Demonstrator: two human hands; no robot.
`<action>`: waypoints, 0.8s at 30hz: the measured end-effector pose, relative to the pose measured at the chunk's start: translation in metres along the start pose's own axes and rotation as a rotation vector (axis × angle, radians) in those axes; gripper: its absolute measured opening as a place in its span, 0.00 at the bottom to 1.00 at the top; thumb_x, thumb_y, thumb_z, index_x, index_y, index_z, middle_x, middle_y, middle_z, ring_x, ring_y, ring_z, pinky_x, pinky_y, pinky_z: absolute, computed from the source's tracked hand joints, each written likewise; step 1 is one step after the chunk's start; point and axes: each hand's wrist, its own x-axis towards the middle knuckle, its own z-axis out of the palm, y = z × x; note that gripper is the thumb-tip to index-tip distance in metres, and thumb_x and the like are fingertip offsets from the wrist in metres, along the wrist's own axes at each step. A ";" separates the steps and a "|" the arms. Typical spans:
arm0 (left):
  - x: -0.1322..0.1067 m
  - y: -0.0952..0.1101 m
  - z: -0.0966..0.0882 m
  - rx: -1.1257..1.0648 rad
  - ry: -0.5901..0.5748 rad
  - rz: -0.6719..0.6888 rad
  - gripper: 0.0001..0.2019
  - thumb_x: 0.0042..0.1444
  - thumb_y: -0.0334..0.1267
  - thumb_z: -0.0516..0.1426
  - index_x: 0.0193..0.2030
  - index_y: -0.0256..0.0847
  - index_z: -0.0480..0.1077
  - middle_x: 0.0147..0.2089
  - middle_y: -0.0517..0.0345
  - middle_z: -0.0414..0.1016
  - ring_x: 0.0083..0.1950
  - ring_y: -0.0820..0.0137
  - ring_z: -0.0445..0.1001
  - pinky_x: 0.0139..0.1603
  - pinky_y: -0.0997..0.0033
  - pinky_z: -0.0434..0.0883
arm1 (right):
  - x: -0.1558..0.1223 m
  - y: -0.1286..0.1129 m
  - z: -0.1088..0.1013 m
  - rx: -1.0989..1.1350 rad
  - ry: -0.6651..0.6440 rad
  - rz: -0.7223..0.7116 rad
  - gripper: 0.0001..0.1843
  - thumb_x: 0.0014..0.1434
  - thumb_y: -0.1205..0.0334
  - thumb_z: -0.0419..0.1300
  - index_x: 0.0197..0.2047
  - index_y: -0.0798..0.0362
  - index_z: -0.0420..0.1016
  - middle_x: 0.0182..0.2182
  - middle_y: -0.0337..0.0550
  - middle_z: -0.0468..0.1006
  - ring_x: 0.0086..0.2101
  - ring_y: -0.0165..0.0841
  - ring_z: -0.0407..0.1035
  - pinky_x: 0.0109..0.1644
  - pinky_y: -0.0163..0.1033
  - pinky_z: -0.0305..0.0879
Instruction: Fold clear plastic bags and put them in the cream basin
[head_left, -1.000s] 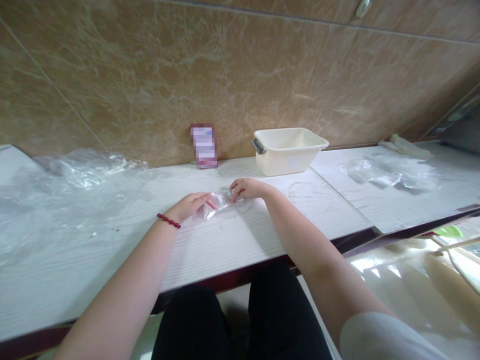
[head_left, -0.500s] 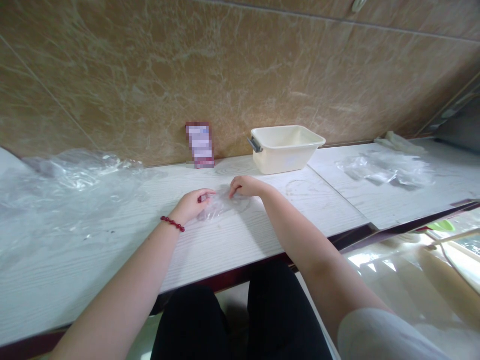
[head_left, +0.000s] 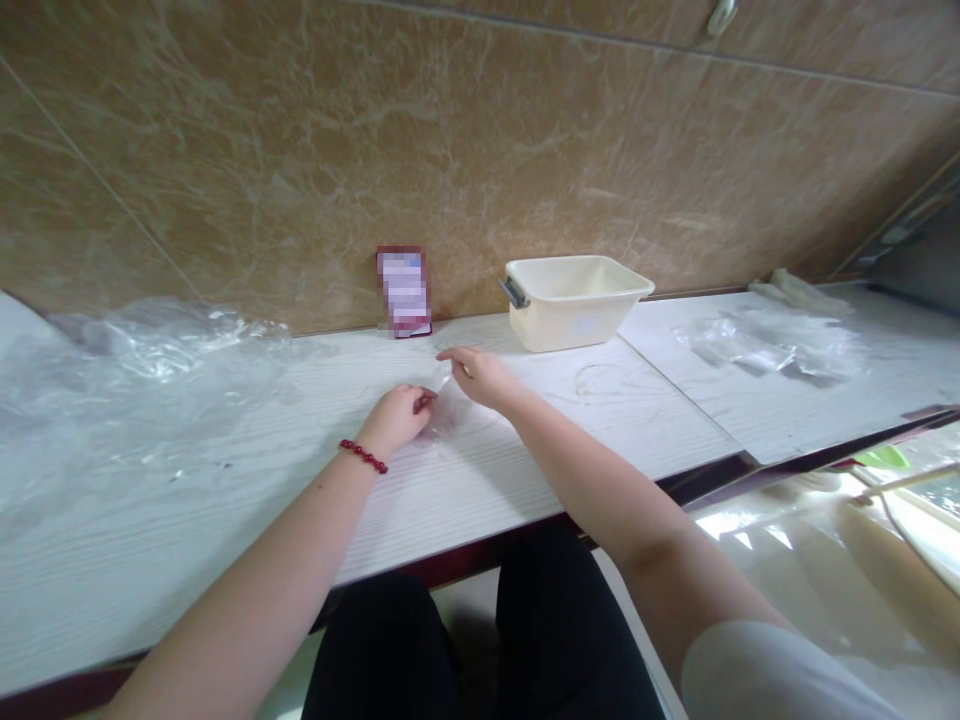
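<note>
A small clear plastic bag [head_left: 441, 412] lies crumpled on the white tabletop, between my hands. My left hand [head_left: 397, 418], with a red bead bracelet [head_left: 363, 456] on its wrist, pinches the bag's near side. My right hand [head_left: 480, 378] holds a raised corner of the plastic between its fingers. Much of the bag is hidden behind my fingers, and its clear film is hard to make out.
The white wood-grain table [head_left: 525, 470] runs along a marble-look tiled wall [head_left: 480, 150]. Loose plastic sheets lie at left [head_left: 150, 370] and right [head_left: 772, 345]. A cream plastic tub [head_left: 570, 325] and a blurred card [head_left: 403, 292] stand at the back.
My right hand has moved left and drawn a corner of the plastic upward. My left hand has shifted slightly toward me, and the bag looks more gathered.
</note>
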 end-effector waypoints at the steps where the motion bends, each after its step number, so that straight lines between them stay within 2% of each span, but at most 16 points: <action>1: 0.000 0.002 0.001 0.045 -0.005 -0.032 0.14 0.49 0.36 0.48 0.37 0.34 0.71 0.35 0.48 0.72 0.37 0.65 0.69 0.41 0.70 0.64 | -0.002 -0.008 0.007 0.007 -0.045 -0.002 0.18 0.56 0.69 0.43 0.47 0.58 0.65 0.43 0.46 0.71 0.44 0.29 0.63 0.48 0.35 0.57; 4: 0.000 0.007 0.002 0.127 -0.034 -0.055 0.13 0.47 0.38 0.49 0.33 0.33 0.71 0.31 0.46 0.72 0.34 0.63 0.70 0.37 0.68 0.65 | -0.008 -0.019 0.026 -0.033 -0.210 0.006 0.21 0.59 0.63 0.41 0.54 0.59 0.57 0.49 0.51 0.66 0.49 0.32 0.59 0.52 0.40 0.53; 7: -0.002 0.008 0.004 0.098 -0.021 -0.009 0.13 0.45 0.38 0.51 0.34 0.33 0.70 0.34 0.46 0.73 0.37 0.62 0.70 0.39 0.68 0.65 | -0.009 -0.014 0.036 -0.125 -0.344 0.021 0.22 0.60 0.60 0.38 0.56 0.58 0.53 0.53 0.51 0.60 0.54 0.36 0.51 0.56 0.48 0.45; 9: -0.003 0.007 0.004 0.074 -0.006 -0.011 0.14 0.43 0.39 0.52 0.35 0.34 0.70 0.35 0.47 0.73 0.39 0.62 0.69 0.41 0.67 0.64 | -0.009 -0.006 0.037 -0.191 -0.386 0.025 0.23 0.60 0.58 0.38 0.57 0.55 0.52 0.56 0.47 0.55 0.56 0.37 0.47 0.56 0.52 0.41; 12: -0.004 0.003 0.005 0.024 -0.010 -0.016 0.15 0.43 0.42 0.54 0.36 0.36 0.71 0.37 0.49 0.73 0.40 0.62 0.69 0.43 0.68 0.63 | -0.008 0.002 0.037 -0.281 -0.387 0.064 0.23 0.60 0.56 0.38 0.58 0.50 0.50 0.58 0.41 0.49 0.57 0.38 0.43 0.57 0.55 0.38; 16: -0.003 0.000 0.006 -0.033 -0.011 -0.024 0.15 0.42 0.44 0.55 0.36 0.39 0.71 0.38 0.51 0.73 0.41 0.62 0.69 0.44 0.68 0.63 | -0.006 0.003 0.037 -0.340 -0.396 0.143 0.25 0.58 0.53 0.39 0.59 0.47 0.48 0.59 0.39 0.45 0.58 0.40 0.40 0.56 0.57 0.36; 20: -0.002 -0.002 0.004 -0.088 -0.015 -0.089 0.15 0.44 0.44 0.53 0.38 0.40 0.71 0.36 0.52 0.74 0.34 0.66 0.71 0.38 0.70 0.64 | -0.005 0.004 0.036 -0.323 -0.418 0.216 0.28 0.57 0.47 0.39 0.59 0.46 0.47 0.60 0.40 0.44 0.58 0.42 0.38 0.55 0.59 0.34; 22: -0.002 -0.002 0.002 -0.124 0.000 -0.148 0.16 0.46 0.43 0.52 0.40 0.39 0.71 0.35 0.52 0.74 0.31 0.67 0.71 0.36 0.71 0.65 | -0.003 0.007 0.032 -0.307 -0.357 0.245 0.29 0.56 0.46 0.40 0.59 0.47 0.49 0.59 0.43 0.47 0.58 0.43 0.38 0.55 0.59 0.34; 24: -0.001 -0.002 0.000 -0.163 0.052 -0.224 0.18 0.46 0.43 0.52 0.42 0.37 0.70 0.36 0.51 0.74 0.31 0.68 0.71 0.35 0.72 0.65 | -0.001 0.009 0.026 -0.282 -0.199 0.289 0.26 0.57 0.49 0.41 0.56 0.51 0.54 0.56 0.47 0.54 0.56 0.41 0.44 0.55 0.55 0.39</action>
